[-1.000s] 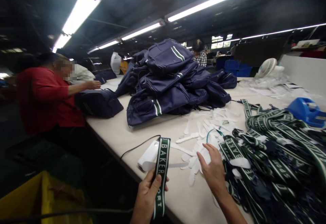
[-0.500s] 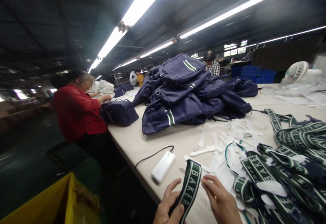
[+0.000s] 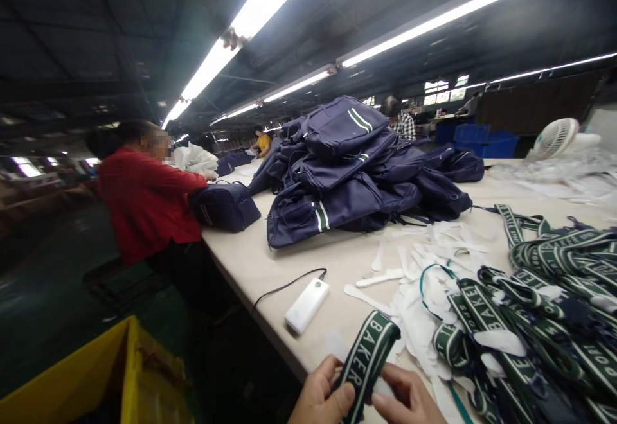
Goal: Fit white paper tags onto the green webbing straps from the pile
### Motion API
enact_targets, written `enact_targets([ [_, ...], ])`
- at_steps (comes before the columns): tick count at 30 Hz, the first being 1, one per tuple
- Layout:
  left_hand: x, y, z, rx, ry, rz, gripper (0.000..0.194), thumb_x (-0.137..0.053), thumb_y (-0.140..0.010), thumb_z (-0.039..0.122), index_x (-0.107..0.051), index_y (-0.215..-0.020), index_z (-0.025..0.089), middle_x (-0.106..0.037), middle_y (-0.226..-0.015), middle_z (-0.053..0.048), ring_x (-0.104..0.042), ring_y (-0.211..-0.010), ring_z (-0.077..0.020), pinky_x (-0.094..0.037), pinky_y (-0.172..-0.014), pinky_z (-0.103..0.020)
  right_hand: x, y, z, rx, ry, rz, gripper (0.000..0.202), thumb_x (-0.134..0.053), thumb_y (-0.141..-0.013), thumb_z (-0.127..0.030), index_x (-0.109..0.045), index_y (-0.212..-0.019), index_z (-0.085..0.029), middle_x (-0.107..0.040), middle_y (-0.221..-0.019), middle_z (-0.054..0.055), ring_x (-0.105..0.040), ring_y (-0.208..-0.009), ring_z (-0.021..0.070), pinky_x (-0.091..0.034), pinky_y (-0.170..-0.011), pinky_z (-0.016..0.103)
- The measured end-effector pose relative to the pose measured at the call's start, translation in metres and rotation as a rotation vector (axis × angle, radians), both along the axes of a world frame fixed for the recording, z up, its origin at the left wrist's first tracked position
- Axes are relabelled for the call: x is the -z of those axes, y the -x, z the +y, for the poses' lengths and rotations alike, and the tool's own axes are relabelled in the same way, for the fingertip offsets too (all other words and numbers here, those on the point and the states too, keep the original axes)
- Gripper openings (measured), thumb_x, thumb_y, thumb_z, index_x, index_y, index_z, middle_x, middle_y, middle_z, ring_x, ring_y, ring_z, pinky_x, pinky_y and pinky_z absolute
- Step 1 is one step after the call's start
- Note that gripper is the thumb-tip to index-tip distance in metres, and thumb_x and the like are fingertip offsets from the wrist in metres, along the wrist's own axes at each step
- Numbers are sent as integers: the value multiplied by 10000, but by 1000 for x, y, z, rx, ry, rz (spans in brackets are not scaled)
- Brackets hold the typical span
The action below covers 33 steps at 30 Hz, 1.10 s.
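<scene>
A dark green webbing strap (image 3: 369,350) with white edge stripes and the lettering "BAKER" rises from my left hand (image 3: 321,395), whose thumb presses on its face. The strap's upper end folds over to the right. Close against the strap's right side, my right hand (image 3: 407,398) has its thumb and fingers closed on a small white piece (image 3: 383,387), partly hidden behind the strap. A pale, see-through piece (image 3: 336,345) shows behind the strap on the left. Many similar straps (image 3: 511,340) lie heaped to the right, among loose white paddle-shaped pieces (image 3: 409,311).
A white power bank (image 3: 307,306) with a black cable lies near the table edge. Navy bags (image 3: 337,180) are piled mid-table. A person in red (image 3: 149,199) works at the left beside another navy bag (image 3: 224,205). A yellow bin (image 3: 130,372) stands lower left; a fan (image 3: 555,138) stands far right.
My right hand has moved down and left, in against the strap. The strap's top has tilted right and folded over. The person in red has leaned and reached farther forward.
</scene>
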State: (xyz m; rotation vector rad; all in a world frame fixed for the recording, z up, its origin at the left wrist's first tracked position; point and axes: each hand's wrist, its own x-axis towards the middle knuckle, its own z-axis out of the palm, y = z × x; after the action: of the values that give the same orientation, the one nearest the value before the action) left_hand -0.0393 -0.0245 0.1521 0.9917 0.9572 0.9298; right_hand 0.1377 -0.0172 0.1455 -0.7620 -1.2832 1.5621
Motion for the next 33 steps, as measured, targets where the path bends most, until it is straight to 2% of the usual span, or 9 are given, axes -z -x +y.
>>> enact_targets([
  [5,-1,-3,-1,-106,-26,168,540,-711,-718,614,-732,-931,119,-642,-681,-63,-565,-587,-161,-444,-534,-257,17,17,7,179,142,-155,524,-655,-728,-684,-653,-641,-167,-478,-515,-5,-394,-475,128,-380,-486,259],
  [8,-1,-5,2,-268,-190,313,462,-691,-757,574,-763,-880,135,-701,-747,-86,-636,-746,-231,-503,-710,-298,27,27,9,400,-19,-348,570,-580,-793,-690,-581,-546,-176,-425,-481,-10,-391,-471,129,-344,-474,256],
  [11,-7,-6,6,-345,-296,391,395,-680,-785,527,-769,-878,154,-729,-822,-85,-653,-856,-262,-498,-846,-311,33,37,5,608,-242,-453,473,-514,-895,-582,-701,-719,-184,-562,-573,38,-516,-515,161,-424,-537,275],
  [14,-17,-6,10,-291,-278,399,346,-675,-804,486,-752,-885,159,-713,-790,-62,-643,-804,-232,-503,-784,-278,31,44,-4,679,-238,-374,377,-546,-909,-512,-713,-1008,-188,-604,-599,25,-511,-428,139,-455,-499,269],
  [19,-19,-6,15,-170,-163,271,302,-693,-803,444,-708,-874,151,-682,-739,-25,-630,-724,-181,-505,-707,-246,5,33,-4,386,110,-29,355,-706,-792,-523,-657,-809,-172,-612,-579,4,-547,-395,122,-418,-382,217],
  [22,-11,-2,19,-140,-55,218,329,-725,-778,428,-715,-970,161,-712,-796,-22,-658,-770,-184,-517,-723,-242,-3,16,5,166,260,154,376,-753,-746,-502,-676,-844,-147,-697,-687,50,-683,-611,171,-571,-626,280],
  [25,-2,4,25,-109,2,209,374,-728,-776,426,-711,-1050,172,-740,-889,-41,-669,-860,-208,-522,-771,-259,1,5,8,8,307,185,387,-788,-726,-417,-700,-993,-152,-739,-866,77,-715,-835,201,-560,-840,340],
  [30,16,5,23,-33,-66,148,366,-744,-774,370,-706,-1073,162,-734,-1066,-92,-644,-1063,-263,-447,-1006,-352,25,10,1,176,-118,-375,231,-607,-884,-387,-733,-832,-200,-669,-695,43,-640,-624,178,-519,-614,277],
  [33,46,-1,22,-37,-16,46,467,-819,-668,427,-713,-1031,153,-735,-1056,-118,-622,-1119,-323,-434,-1030,-415,54,18,0,334,-509,-595,293,-486,-943,-368,-741,-853,-253,-695,-957,91,-661,-738,195,-513,-658,281],
])
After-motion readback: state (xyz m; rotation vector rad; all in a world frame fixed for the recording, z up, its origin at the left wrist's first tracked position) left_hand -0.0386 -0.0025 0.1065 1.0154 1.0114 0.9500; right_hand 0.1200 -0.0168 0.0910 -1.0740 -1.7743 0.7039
